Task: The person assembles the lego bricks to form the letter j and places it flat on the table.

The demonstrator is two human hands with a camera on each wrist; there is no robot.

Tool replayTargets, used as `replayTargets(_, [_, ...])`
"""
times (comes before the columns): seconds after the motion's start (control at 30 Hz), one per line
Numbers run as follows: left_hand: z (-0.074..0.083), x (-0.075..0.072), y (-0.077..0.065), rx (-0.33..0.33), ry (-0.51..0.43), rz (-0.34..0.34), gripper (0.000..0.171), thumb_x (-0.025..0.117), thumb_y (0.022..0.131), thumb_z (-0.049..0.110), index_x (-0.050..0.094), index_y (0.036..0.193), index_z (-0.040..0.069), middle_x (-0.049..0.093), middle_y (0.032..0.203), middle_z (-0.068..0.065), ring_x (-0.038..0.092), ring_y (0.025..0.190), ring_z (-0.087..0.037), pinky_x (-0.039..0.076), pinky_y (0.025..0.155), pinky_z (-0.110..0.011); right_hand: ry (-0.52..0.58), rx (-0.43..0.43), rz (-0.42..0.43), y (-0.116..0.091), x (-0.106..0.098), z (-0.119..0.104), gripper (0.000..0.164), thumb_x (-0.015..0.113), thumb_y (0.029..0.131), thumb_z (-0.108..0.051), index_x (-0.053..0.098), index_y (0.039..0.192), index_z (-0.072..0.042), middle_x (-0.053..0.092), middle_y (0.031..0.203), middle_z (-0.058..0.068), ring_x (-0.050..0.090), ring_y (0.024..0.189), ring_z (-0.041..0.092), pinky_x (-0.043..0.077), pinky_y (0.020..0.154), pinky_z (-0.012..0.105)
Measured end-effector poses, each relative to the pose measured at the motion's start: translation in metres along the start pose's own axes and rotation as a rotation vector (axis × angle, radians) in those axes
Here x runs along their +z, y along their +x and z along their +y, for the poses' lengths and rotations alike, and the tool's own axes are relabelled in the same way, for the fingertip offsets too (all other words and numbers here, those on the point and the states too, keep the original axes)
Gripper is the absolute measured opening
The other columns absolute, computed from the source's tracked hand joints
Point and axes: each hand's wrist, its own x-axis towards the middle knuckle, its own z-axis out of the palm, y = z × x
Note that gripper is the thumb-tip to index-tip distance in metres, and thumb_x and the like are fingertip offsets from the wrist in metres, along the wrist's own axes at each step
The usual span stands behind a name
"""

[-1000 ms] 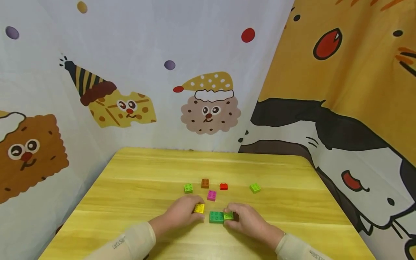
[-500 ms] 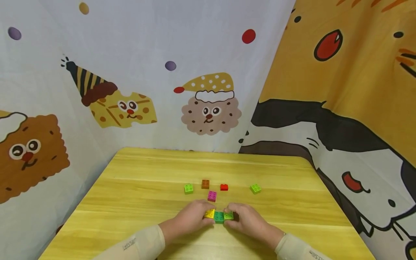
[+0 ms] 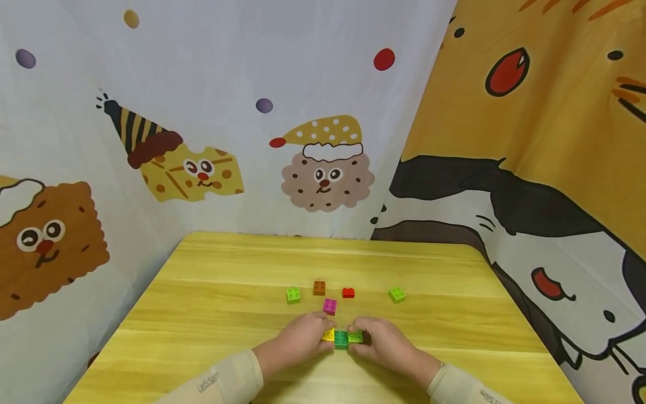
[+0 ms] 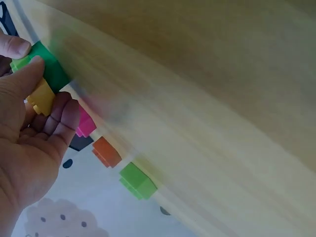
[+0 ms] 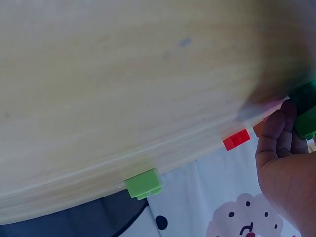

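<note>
A dark green building brick (image 3: 341, 340) lies near the front middle of the table, between both hands. My left hand (image 3: 301, 340) pinches a yellow brick (image 3: 329, 335) between thumb and fingers, over the green brick's left end. On the other end sits a light green brick (image 3: 355, 336), gripped by my right hand (image 3: 387, 343). In the left wrist view, the yellow brick (image 4: 42, 98) stands against the dark green one (image 4: 52, 70), studs turned the same way as the light green brick's. The right wrist view shows the right fingers (image 5: 271, 133) beside the light green brick (image 5: 307, 123).
Beyond the hands lie a pink brick (image 3: 330, 306), a brown brick (image 3: 319, 288), a red brick (image 3: 348, 293) and two loose light green bricks, one left (image 3: 293, 295) and one right (image 3: 397, 294). A printed curtain (image 3: 227, 67) hangs behind the wooden table (image 3: 227, 264).
My left hand has moved right with the yellow brick, from beside the dark green brick to over its left end. The right hand has kept its grip on the light green brick.
</note>
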Motion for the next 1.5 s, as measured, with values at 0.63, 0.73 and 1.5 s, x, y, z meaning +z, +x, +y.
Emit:
replayTargets(0.63, [-0.004, -0.007, 0.011, -0.052, -0.135, -0.051, 0.032, 0.093, 0.08, 0.031, 0.083, 0.108, 0.018, 0.073, 0.085, 0.012, 0.052, 0.071, 0.001, 0.045, 0.065, -0.017, 0.028, -0.009, -0.01, 0.0, 0.001, 0.002, 0.021, 0.086, 0.09, -0.021, 0.073, 0.106, -0.023, 0.077, 0.108, -0.01, 0.068, 0.094, -0.001, 0.06, 0.081, 0.021])
replayTargets(0.73, [-0.002, -0.007, 0.011, -0.067, -0.109, -0.048, 0.037, 0.093, 0.079, 0.034, 0.083, 0.112, 0.019, 0.079, 0.094, 0.009, 0.056, 0.074, 0.0, 0.047, 0.066, -0.018, 0.032, -0.01, -0.014, 0.0, 0.002, 0.002, 0.021, 0.086, 0.091, -0.022, 0.072, 0.107, -0.024, 0.077, 0.108, -0.01, 0.066, 0.092, -0.003, 0.059, 0.079, 0.02])
replayTargets(1.5, [0.0, -0.009, 0.008, -0.034, -0.002, -0.031, 0.039, 0.093, 0.08, 0.038, 0.083, 0.113, 0.02, 0.081, 0.102, 0.005, 0.067, 0.083, -0.004, 0.053, 0.072, -0.02, 0.017, -0.013, -0.021, 0.0, 0.001, 0.004, 0.021, 0.086, 0.09, -0.021, 0.074, 0.106, -0.023, 0.077, 0.102, -0.011, 0.061, 0.085, -0.006, 0.057, 0.074, 0.019])
